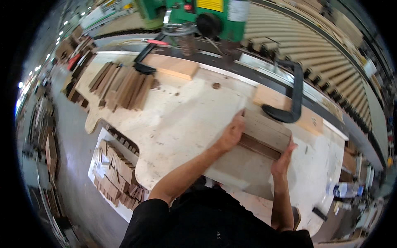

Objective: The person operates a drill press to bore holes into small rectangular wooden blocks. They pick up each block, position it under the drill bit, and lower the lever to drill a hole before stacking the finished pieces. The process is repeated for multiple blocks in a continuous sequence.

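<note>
A bundle of short brown wooden boards is held between my two hands at the right of the pale worktable. My left hand closes on its left end. At the opposite end, my right hand presses with the fingers along the side. How many boards make up the bundle is hard to tell. Just beyond it, a black clamp bears on a light wood block. The green drilling machine stands at the far edge of the table.
Several wooden strips lie at the table's far left, near another light block. A pallet of stacked wood pieces stands at lower left. Behind the machine runs a roller conveyor. A plastic bottle lies at right.
</note>
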